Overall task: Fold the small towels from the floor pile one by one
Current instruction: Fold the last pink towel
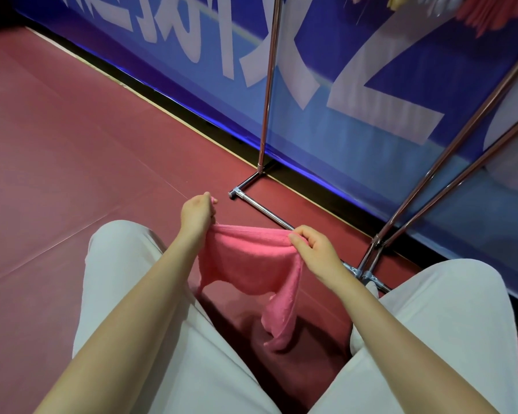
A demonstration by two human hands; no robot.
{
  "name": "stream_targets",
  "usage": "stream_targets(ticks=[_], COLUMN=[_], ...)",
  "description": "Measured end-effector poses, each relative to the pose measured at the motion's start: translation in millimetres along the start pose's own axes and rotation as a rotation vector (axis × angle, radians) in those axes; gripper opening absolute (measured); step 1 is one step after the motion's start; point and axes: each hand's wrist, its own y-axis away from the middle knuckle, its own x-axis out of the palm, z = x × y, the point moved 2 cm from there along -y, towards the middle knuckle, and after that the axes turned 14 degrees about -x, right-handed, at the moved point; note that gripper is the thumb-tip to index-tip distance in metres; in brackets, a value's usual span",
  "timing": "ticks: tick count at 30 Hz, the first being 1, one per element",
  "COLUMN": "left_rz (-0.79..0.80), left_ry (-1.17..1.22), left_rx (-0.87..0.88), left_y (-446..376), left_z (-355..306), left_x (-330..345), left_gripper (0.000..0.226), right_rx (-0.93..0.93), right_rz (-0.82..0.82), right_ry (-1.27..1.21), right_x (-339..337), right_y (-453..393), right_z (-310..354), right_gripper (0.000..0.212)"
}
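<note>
A small pink towel [251, 264] hangs in the air between my knees, above the red floor. My left hand [196, 213] pinches its upper left corner, and a bit of pink shows past the fingertips. My right hand [310, 249] pinches the upper right part of the top edge. The top edge sags between the two hands. The right side of the towel droops lower, down to a point near the floor. No towel pile is in view.
My legs in light trousers [126, 282] frame the towel on both sides. A chrome rack stands ahead and to the right, with its base bar [260, 204] on the floor and an upright pole [268, 94]. A blue banner wall [356, 94] runs behind it.
</note>
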Motion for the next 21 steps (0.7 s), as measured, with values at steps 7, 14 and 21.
stream_targets(ticks=[7,14,21], left_rz=[0.272,0.569,0.398], left_ry=[-0.598,-0.764,-0.570], left_rx=[0.243,0.230,0.347], left_y=[36.2,49.1,49.6], left_z=[24.2,54.8,33.9], left_x=[31.0,51.8,49.5], left_gripper=[0.030,0.010,0.019], right_rx=[0.072,0.166,0.138], right_rz=[-0.037,-0.213,-0.064], right_ry=[0.074,-0.009,0.034], right_x=[9.8,0.4,-3.5], right_y=[-6.2,-10.4,-13.9], right_z=[-12.4,-20.3,-27.2], right_gripper=[0.032,0.026,0.005])
